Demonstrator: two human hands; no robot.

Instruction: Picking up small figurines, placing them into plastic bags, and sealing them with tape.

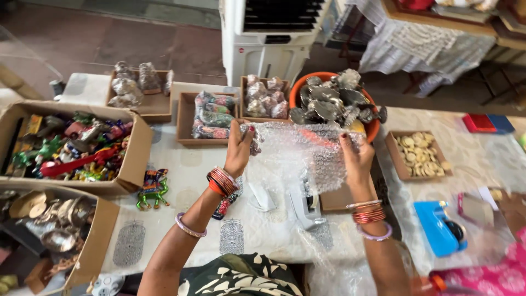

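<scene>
A sheet of clear bubble wrap (298,148) is stretched out above the table between both hands. My left hand (240,149) pinches its left edge, with red bangles on the wrist. At the sheet's right edge my right hand (355,159) grips it, also wearing bangles. Below the sheet lie a white tape dispenser (303,205) and a small brown box (335,198). A painted toy camel (153,188) stands on the cloth to the left of my left arm.
Cardboard boxes of colourful figurines (71,145) and metal items (52,225) sit at the left. Trays of wrapped pieces (211,116) and an orange bowl (371,130) of metal objects line the back. A tray of pale discs (419,154) and a blue tape dispenser (438,226) are at the right.
</scene>
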